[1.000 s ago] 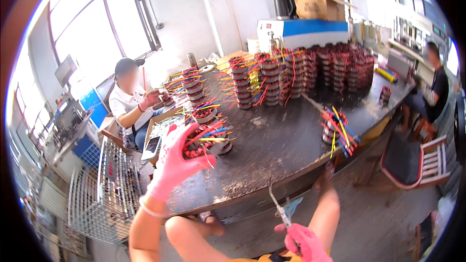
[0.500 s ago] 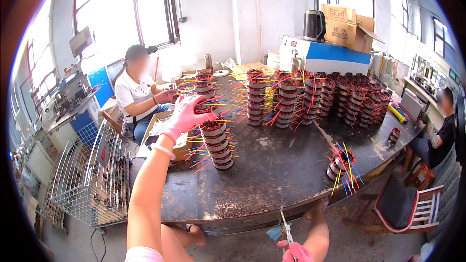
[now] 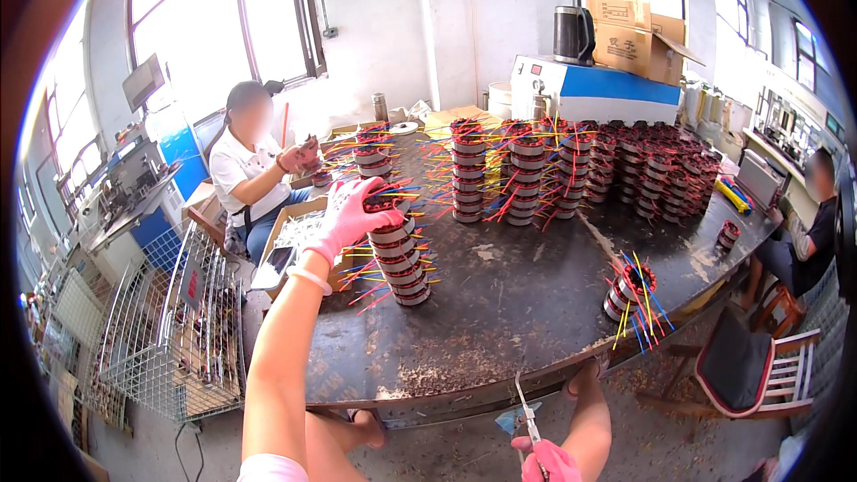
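While our left hand (image 3: 350, 214), in a pink glove, reaches out to the centre-left of the frame, we close its fingers over the topmost wound coil (image 3: 382, 206) of a leaning stack of coils (image 3: 400, 254) that stands on the dark round table (image 3: 518, 295). Coloured wires stick out sideways from every layer of that stack. Our right hand (image 3: 546, 462), also gloved in pink, sits at the bottom edge of the frame, gripped shut around small scissors (image 3: 527, 411) whose blades point upward, just below the table rim.

Right of centre, a short pair of coils (image 3: 627, 290) with yellow, red and blue leads stands alone near the table's front edge, well apart from our stack. Across the upper middle, many more stacks of coils (image 3: 580, 170) crowd the far side of the table. Behind them we see a blue and white machine (image 3: 598, 89) with a cardboard box (image 3: 636, 36) beside a dark kettle (image 3: 573, 34).

In the upper left, a seated person (image 3: 250, 170) in a white shirt handles a coil. A wire basket (image 3: 170, 330) stands at lower left. Another person (image 3: 808, 232) sits at the right edge, beside a wooden chair (image 3: 759, 366).
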